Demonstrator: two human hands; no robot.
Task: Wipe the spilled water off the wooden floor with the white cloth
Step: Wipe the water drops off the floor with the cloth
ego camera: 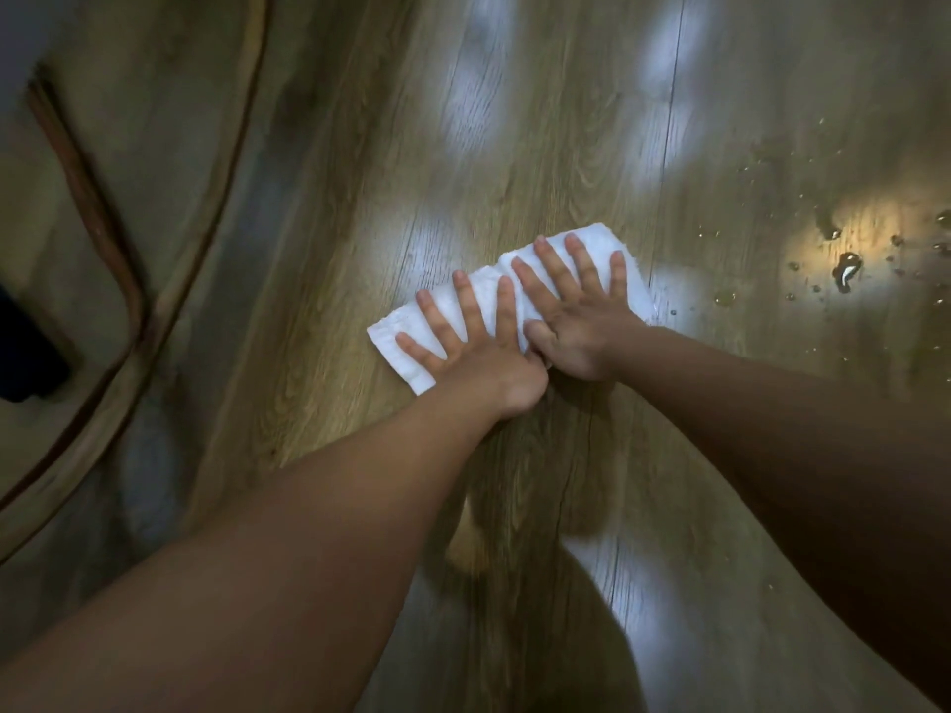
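Both forearms reach down; left hand and right hand splayed flat, side by side, pressing folded white cloth on wooden floor. Water droplets unwiped, well right of cloth, so mostly left to do. Open floor between; baseboard far left

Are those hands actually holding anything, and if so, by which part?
Nothing is gripped. The left hand and right hand lie flat, fingers spread, on top of the folded white cloth, pinning it to the wooden floor.
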